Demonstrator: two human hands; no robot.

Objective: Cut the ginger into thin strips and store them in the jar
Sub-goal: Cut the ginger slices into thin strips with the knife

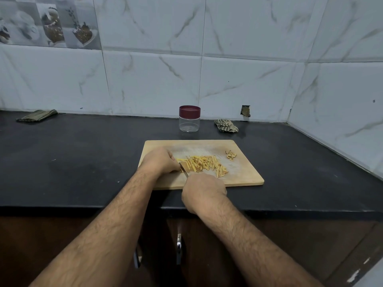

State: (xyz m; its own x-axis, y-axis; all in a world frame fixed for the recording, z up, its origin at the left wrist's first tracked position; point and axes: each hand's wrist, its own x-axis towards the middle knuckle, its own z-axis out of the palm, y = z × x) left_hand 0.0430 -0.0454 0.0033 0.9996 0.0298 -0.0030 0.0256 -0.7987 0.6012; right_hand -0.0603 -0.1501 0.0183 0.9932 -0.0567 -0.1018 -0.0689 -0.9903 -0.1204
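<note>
A wooden cutting board (pixel 244 175) lies on the black counter. Yellow ginger strips (pixel 205 163) are spread across its middle, and a small heap of ginger peel (pixel 231 155) sits near its far right. My left hand (pixel 159 161) rests on the board's left part, its curled fingers holding down a piece of ginger that they mostly hide. My right hand (pixel 204 188) grips a knife (pixel 183 169) whose handle it hides; the blade points away from me, right beside my left fingers. Behind the board stands a clear jar (pixel 189 123) with its maroon lid (pixel 189 110) on.
The black counter (pixel 83 162) runs left and right, with tiled walls behind and on the right. A crumpled checked cloth (pixel 226 125) lies right of the jar, and a folded cloth (pixel 37 115) at the far left. Cabinet door handles (pixel 178 248) show below the counter edge.
</note>
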